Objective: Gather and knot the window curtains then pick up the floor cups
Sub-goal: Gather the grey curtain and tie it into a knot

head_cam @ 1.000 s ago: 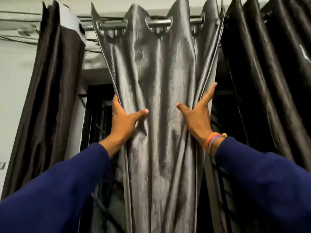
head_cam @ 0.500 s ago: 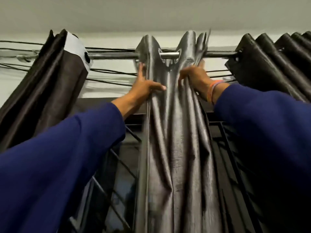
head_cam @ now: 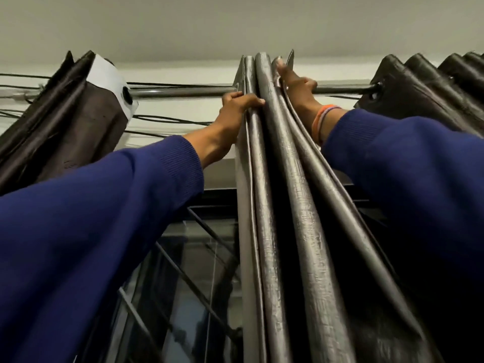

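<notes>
Both hands, left (head_cam: 237, 106) and right (head_cam: 297, 86), gripping centre curtain (head_cam: 277, 179) bunched at 12 o'clock; knotting, cups pending.

Both arms stretch upward and forward, raised high overhead, each covered to the wrist by a dark blue sleeve (head_cam: 110, 231). The left hand (head_cam: 237, 107) sits at the top of its reach, its fingers curled over the left side of the gathered curtain (head_cam: 277, 179), thumb pointing right across a fold. The right hand (head_cam: 296, 85) reaches slightly higher, its fingers pushed in among the folds on the right side, thumb splayed outward to the right. An orange band and a thinner pale band (head_cam: 322, 121) circle the right wrist just above the cuff. The two hands stand close together, on either side of the bunched folds.
</notes>
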